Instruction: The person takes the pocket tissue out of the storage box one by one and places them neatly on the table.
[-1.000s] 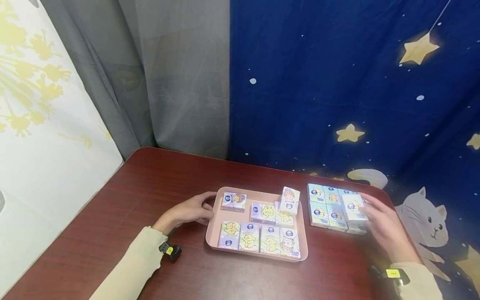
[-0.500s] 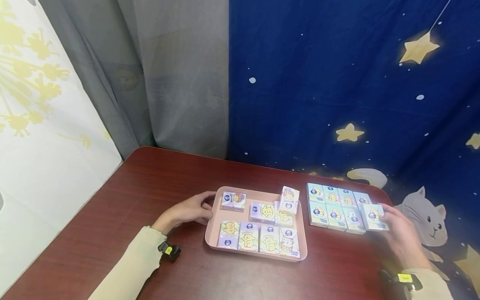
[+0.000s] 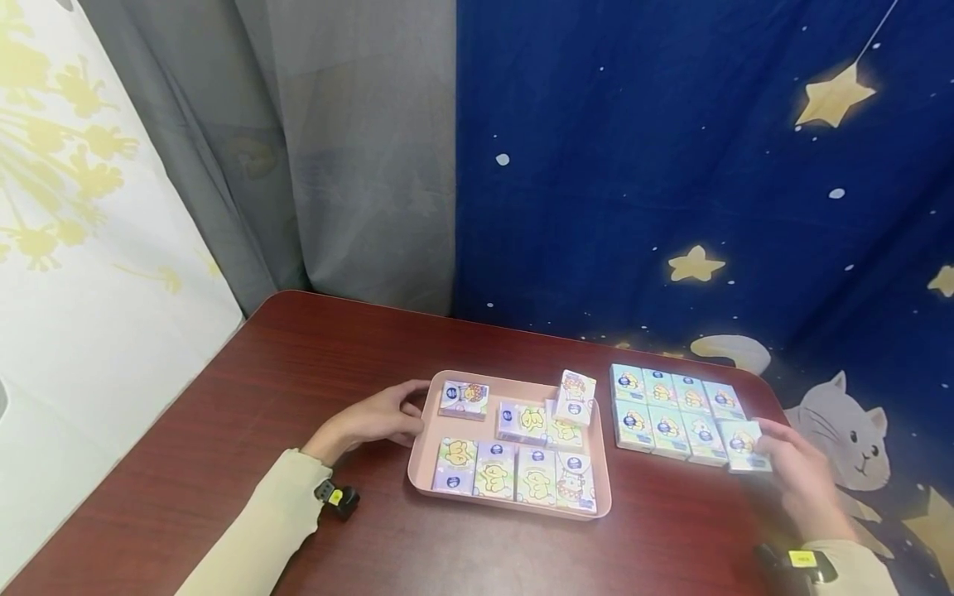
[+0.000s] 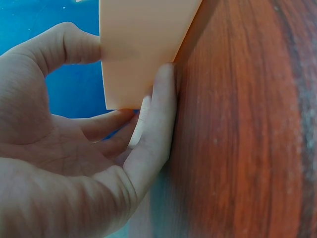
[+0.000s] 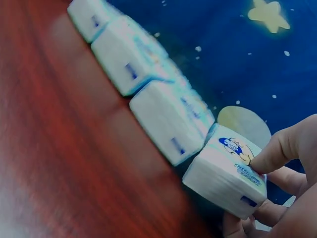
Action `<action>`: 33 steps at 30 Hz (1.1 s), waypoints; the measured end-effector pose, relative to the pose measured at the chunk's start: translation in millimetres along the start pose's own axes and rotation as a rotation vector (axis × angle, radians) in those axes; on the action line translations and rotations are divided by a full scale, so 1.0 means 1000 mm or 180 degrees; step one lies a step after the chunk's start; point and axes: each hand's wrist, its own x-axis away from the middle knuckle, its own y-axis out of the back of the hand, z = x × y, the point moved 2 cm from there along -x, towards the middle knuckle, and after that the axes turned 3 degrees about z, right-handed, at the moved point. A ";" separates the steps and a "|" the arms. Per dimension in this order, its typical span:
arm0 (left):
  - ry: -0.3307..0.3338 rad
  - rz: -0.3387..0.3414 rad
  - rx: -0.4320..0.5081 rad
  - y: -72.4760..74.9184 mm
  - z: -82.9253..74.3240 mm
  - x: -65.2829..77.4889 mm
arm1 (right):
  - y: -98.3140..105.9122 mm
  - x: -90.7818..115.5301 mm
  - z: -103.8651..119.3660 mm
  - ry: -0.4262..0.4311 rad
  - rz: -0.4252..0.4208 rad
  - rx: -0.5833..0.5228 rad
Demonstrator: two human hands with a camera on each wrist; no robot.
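Note:
At the right, my right hand [image 3: 801, 472] pinches a small pale-blue tissue pack [image 3: 744, 447] at the near right corner of a two-row block of similar tissue packs [image 3: 667, 426]. In the right wrist view, the thumb lies on the printed top of the held tissue pack [image 5: 228, 173] and fingers are under its side. My left hand [image 3: 378, 420] grips the left end of a pink tray [image 3: 469, 426]; in the left wrist view, its fingers and thumb touch the tray wall [image 4: 138, 54]. Several lilac tissue packs [image 3: 495, 472] lie in the tray, one tilted on others at the far right corner.
The dark red wooden table [image 3: 358, 348] carries everything. Behind it hang a grey curtain [image 3: 365, 165] and a blue star-patterned curtain [image 3: 596, 207]. A white panel with yellow print [image 3: 89, 290] stands at the left.
My right hand has moved right and toward me with the held tissue pack, then lowered it beside the near row's end. The left hand and tray stay still.

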 end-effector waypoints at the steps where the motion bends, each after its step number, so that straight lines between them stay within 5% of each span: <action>1: 0.0000 -0.0001 0.0002 0.000 0.000 0.000 | -0.001 0.000 -0.001 0.0010 -0.0040 0.0136; 10: 0.0020 0.0008 -0.0016 0.000 0.001 0.000 | -0.005 0.002 -0.005 0.0285 -0.0322 0.0667; 33: 0.0001 0.0001 -0.0004 0.001 0.000 -0.002 | -0.006 0.001 -0.004 0.0270 -0.0464 0.0854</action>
